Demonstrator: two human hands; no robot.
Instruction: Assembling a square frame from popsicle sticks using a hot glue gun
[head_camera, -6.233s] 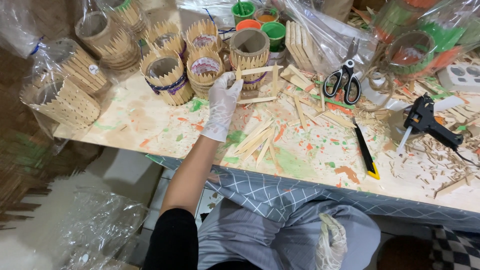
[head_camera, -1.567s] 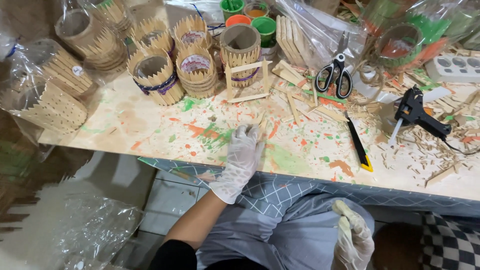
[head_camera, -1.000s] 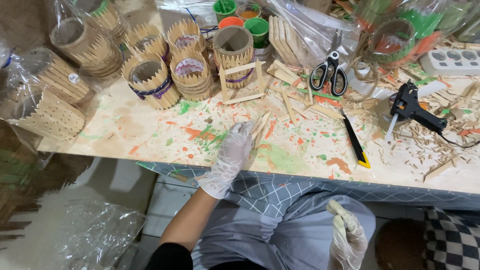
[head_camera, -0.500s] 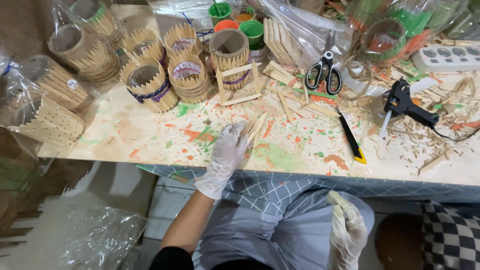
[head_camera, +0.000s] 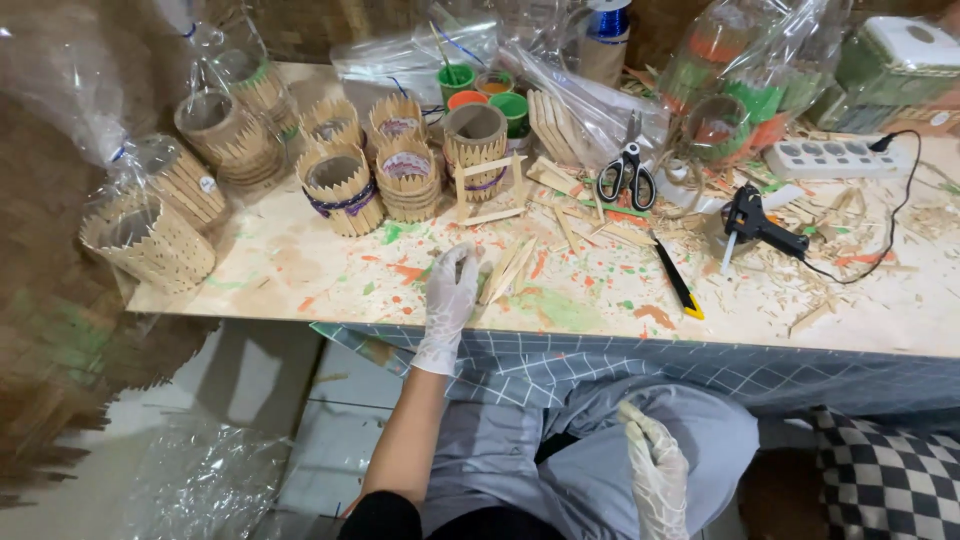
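left hand (head_camera: 449, 300) | touching wooden sticks (head_camera: 510, 268) | right hand (head_camera: 655, 470) on lap

The paint-stained tabletop (head_camera: 300, 265) carries stick cups (head_camera: 340, 180) toward its far left, scissors (head_camera: 625, 178) and a glue gun (head_camera: 760, 228) farther right, a knife (head_camera: 678, 283) and loose sticks (head_camera: 510, 270) near its front edge.

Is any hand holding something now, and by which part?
Nothing is held. The left hand reaches toward the wooden sticks; the right hand rests empty on the lap.
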